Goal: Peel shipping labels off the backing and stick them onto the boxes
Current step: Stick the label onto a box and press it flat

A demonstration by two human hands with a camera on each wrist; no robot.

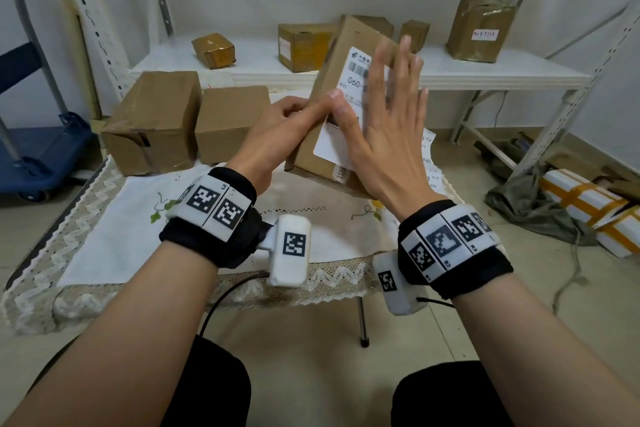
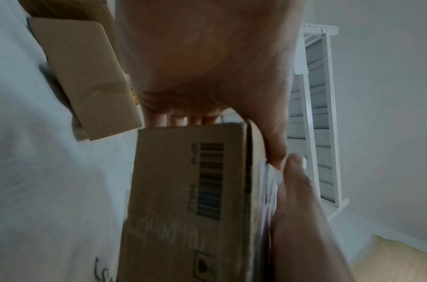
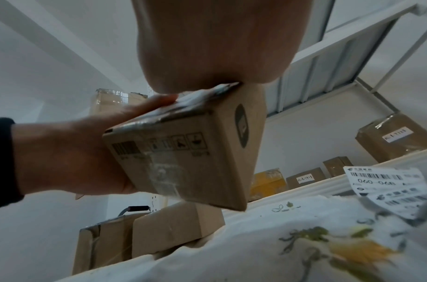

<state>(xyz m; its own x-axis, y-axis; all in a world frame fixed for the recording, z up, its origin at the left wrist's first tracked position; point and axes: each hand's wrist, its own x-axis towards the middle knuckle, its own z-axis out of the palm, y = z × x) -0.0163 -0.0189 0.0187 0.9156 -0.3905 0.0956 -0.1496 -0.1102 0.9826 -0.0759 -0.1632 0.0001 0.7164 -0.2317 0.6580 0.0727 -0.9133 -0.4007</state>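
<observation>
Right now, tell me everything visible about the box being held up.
The cardboard box is plain brown, tilted, held above the table. A white shipping label with barcode lies on its upper face. Printed barcode and handling symbols mark a side. The left hand grips it, thumb on the label; the right hand presses flat on the label.

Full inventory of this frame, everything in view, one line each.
held box: 1, brown, tilted above the table
shipping label: 1, white, on held box face
table boxes: 2, brown, table's left rear
label strip: 1, white, table's right edge
tablecloth: 1, white, lace-edged
shelf boxes: at least 5, brown
trolley: 1, blue, far left
white packages: 2, floor right
left hand: grip on held box
right hand: flat on label
</observation>
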